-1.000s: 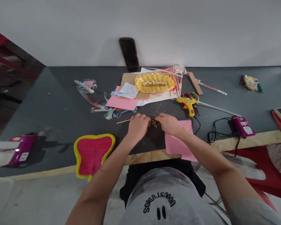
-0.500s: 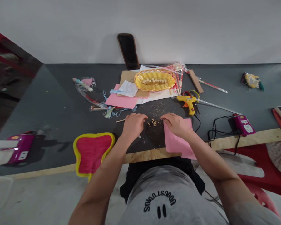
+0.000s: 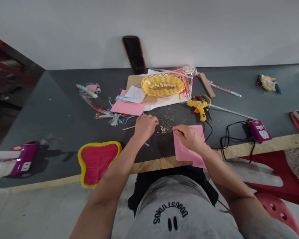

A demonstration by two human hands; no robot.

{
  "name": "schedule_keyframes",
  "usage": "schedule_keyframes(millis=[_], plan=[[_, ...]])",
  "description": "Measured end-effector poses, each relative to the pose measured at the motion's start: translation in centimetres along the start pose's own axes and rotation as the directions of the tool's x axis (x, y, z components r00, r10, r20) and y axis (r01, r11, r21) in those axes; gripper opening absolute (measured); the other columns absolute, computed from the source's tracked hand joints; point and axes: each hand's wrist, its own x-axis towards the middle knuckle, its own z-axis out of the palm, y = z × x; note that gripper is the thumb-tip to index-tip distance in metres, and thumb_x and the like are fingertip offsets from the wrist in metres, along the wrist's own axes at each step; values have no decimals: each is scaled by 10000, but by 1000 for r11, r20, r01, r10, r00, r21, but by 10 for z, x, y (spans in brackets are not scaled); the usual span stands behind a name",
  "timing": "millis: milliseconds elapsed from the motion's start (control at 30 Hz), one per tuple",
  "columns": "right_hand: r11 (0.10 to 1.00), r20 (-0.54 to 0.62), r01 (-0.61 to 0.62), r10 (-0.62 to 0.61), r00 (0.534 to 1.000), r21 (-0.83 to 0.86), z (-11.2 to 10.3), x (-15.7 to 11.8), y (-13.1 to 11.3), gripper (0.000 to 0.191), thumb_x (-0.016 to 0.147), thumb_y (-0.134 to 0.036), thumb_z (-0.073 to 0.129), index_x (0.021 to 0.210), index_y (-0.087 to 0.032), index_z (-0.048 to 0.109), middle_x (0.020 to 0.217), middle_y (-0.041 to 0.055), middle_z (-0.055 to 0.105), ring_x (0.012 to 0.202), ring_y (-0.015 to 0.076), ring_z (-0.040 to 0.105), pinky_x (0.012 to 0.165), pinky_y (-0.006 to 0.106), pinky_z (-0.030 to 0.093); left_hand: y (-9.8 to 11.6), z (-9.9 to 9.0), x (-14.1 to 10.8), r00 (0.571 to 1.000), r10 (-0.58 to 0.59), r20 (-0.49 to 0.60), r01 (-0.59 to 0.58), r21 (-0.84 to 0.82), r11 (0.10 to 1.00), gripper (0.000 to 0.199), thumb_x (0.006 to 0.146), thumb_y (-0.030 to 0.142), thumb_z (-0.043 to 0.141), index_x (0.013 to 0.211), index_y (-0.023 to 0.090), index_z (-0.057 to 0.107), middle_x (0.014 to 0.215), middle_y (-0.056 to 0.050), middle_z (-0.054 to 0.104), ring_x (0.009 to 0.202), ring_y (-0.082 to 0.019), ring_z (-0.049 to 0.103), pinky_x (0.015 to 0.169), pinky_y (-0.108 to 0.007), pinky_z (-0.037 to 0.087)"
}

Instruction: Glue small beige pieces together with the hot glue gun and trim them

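My left hand (image 3: 146,127) hovers at the left of a little heap of pale, cut bits (image 3: 163,129) on the dark tabletop. Its fingers are bent and drawn together, and their tips hide whatever they may hold. On the heap's other side, my right hand (image 3: 188,135) is closed in a pinch above a sheet of pink paper (image 3: 180,152). What lies between its thumb and finger is too small to name. Fine crumbs are scattered beyond the heap. A thin stick (image 3: 128,127) lies left of my left hand.
A yellow basket (image 3: 149,91) holding a row of small pale pieces stands on papers at the back. Right of it lie a yellow glue gun (image 3: 199,108) and a wooden block (image 3: 207,85). A red, yellow-edged fan shape (image 3: 98,162) overhangs the front edge. A phone (image 3: 134,54) leans on the wall.
My left hand has shifted slightly right and forward, towards the heap of bits. My right hand has dropped slightly towards me, still pinched. The whole view has shifted a little.
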Motion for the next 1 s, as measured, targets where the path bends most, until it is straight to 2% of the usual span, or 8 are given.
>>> schedule_keyframes(millis=[100, 233, 367, 500, 667, 833, 1000], plan=[[1000, 17, 13, -13, 1000, 9, 1, -1, -2, 233, 918, -97, 503, 992, -174, 709, 983, 87, 769, 897, 203, 725, 814, 319, 566, 0, 0, 8, 1000, -4, -14, 3, -89, 996, 181, 920, 185, 546, 1002, 188, 707, 1020, -104, 740, 1006, -297, 621, 874, -411, 417], [1000, 15, -10, 10, 1000, 12, 0, -3, -1, 241, 904, -81, 510, 997, -165, 716, 1012, 97, 772, 925, 207, 730, 830, 319, 569, -3, -2, -5, 999, 17, -31, -23, -186, 982, 218, 890, 145, 560, 1057, 195, 690, 1059, -84, 728, 1018, -275, 623, 890, -389, 430], [997, 40, -55, 53, 998, 45, 1, -7, 0, 240, 907, -99, 520, 1008, -183, 720, 1014, 76, 774, 922, 188, 731, 832, 299, 568, -2, -3, -27, 998, 42, 53, -33, -158, 987, 148, 915, 222, 569, 960, 200, 709, 961, -79, 728, 950, -278, 623, 855, -395, 436], [995, 33, -40, 38, 999, 89, 7, -8, -3, 234, 905, -102, 523, 983, -184, 728, 971, 68, 775, 869, 174, 730, 790, 278, 565, 8, -4, -37, 995, 78, 70, -70, -106, 992, 150, 931, 249, 567, 934, 196, 707, 960, -81, 717, 975, -276, 623, 887, -400, 427], [994, 11, 0, -1, 1000, 108, 7, -6, -5, 222, 916, -114, 524, 988, -172, 726, 961, 77, 773, 864, 174, 727, 784, 278, 565, 13, -5, -36, 996, 73, 50, -71, -39, 997, 187, 944, 194, 509, 925, 186, 694, 935, -96, 710, 968, -282, 622, 873, -409, 426], [997, 17, 4, -6, 1000, 81, 6, -7, -6, 219, 916, -116, 534, 996, -184, 726, 967, 71, 772, 873, 175, 727, 801, 291, 568, 13, -3, -31, 999, 48, 16, -46, -127, 991, 137, 913, 181, 550, 940, 195, 683, 955, -85, 728, 956, -275, 625, 862, -396, 426], [998, 28, -1, -1, 1000, 61, 7, -9, -7, 209, 919, -121, 544, 996, -186, 726, 970, 74, 772, 876, 180, 725, 802, 298, 568, 24, 1, -32, 999, 45, -18, -47, -119, 992, 151, 924, 291, 575, 881, 204, 691, 933, -83, 720, 957, -277, 619, 868, -399, 418]])
